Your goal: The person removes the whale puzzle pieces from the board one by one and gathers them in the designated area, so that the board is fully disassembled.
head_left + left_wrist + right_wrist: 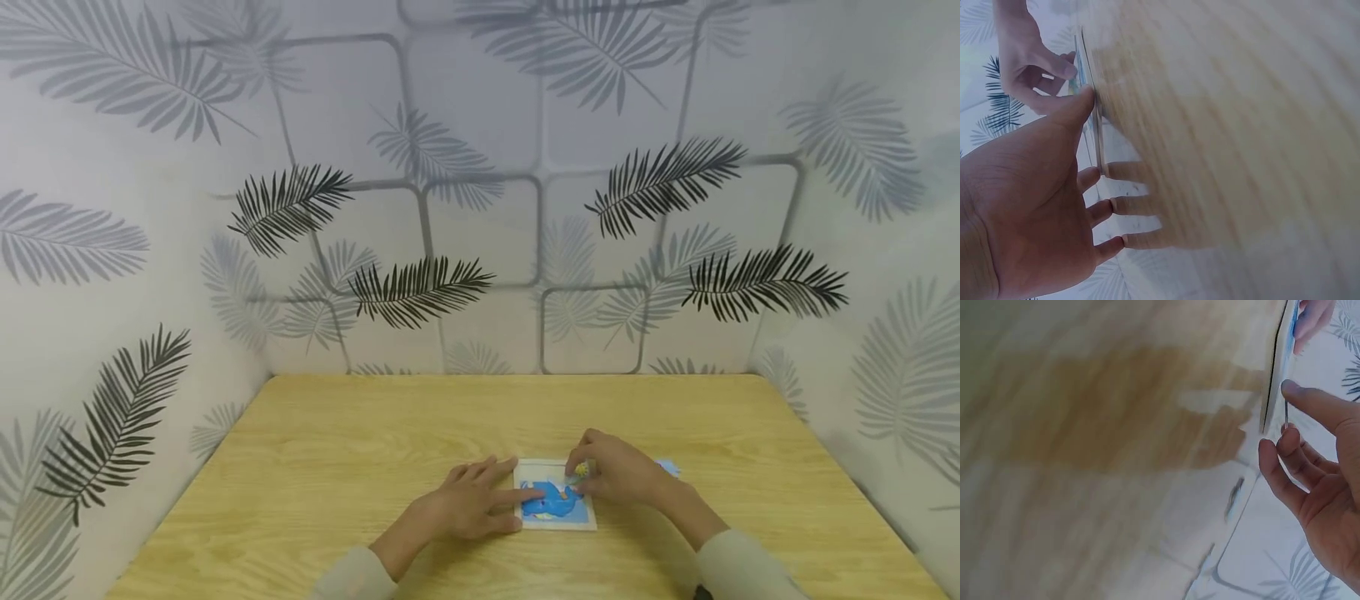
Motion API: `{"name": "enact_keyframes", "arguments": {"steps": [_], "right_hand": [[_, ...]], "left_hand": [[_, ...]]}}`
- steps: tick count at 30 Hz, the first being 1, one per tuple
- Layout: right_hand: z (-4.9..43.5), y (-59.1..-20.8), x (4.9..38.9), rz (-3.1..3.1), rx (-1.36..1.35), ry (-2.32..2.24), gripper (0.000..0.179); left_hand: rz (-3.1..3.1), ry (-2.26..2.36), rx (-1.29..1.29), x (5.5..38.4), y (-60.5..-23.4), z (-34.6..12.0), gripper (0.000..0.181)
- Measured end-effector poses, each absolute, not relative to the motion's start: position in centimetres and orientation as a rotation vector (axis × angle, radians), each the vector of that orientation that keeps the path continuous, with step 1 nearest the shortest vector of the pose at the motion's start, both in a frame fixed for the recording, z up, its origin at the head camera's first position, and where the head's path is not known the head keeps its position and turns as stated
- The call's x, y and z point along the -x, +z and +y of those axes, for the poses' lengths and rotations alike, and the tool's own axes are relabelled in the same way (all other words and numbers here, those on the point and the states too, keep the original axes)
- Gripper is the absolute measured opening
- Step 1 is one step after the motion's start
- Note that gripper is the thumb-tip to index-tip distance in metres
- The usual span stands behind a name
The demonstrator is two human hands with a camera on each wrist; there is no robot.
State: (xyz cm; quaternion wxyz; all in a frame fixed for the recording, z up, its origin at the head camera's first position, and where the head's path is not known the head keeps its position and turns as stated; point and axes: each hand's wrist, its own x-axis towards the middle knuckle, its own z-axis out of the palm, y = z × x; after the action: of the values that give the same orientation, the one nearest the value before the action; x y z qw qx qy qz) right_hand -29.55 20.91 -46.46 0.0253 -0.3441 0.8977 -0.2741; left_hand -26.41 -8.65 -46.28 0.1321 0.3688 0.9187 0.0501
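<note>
A flat square picture puzzle board (pixel 555 526) with a pale frame and a blue whale picture (pixel 553 502) lies on the table between the hands. My left hand (pixel 477 502) rests at its left side, index finger stretched onto the whale and the other fingers spread near the frame. At the board's upper right, my right hand (pixel 617 472) pinches a thin puzzle piece (pixel 1285 414) between thumb and fingers. Yellow on that piece shows in the head view; the rest is covered by the fingers.
A light blue piece (pixel 667 467) lies on the table just beyond the right hand, partly hidden by it. The wood-grain table (pixel 337 433) meets leaf-patterned walls (pixel 480 333) at the back and both sides.
</note>
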Motion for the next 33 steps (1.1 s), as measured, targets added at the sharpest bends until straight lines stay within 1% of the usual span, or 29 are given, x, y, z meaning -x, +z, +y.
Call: {"name": "enact_keyframes", "arguments": {"steps": [6, 14, 20, 25, 29, 33], "right_hand": [[24.8, -46.1, 29.9, 2.863, 1.013, -0.886, 0.015], [31.0, -45.7, 29.1, 2.991, 0.954, -0.899, 0.018], [34.7, -46.4, 28.4, 3.020, 0.824, -0.909, 0.019], [36.5, -47.5, 28.1, 2.977, 0.727, -0.870, 0.020], [37.2, -47.8, 28.2, 2.942, 0.747, -0.858, 0.022], [36.8, -47.5, 28.5, 2.978, 0.760, -0.830, 0.022]], "left_hand": [[2.659, 0.145, -1.078, 26.6, -46.7, -8.6, 0.054], [2.655, 0.184, -1.091, 26.5, -46.5, -8.8, 0.054], [2.659, 0.190, -1.093, 26.6, -46.9, -8.9, 0.054], [2.657, 0.193, -1.095, 26.8, -47.4, -9.0, 0.054], [2.649, 0.206, -1.115, 26.9, -47.6, -9.1, 0.054], [2.655, 0.214, -1.121, 26.9, -47.4, -9.0, 0.054]]}}
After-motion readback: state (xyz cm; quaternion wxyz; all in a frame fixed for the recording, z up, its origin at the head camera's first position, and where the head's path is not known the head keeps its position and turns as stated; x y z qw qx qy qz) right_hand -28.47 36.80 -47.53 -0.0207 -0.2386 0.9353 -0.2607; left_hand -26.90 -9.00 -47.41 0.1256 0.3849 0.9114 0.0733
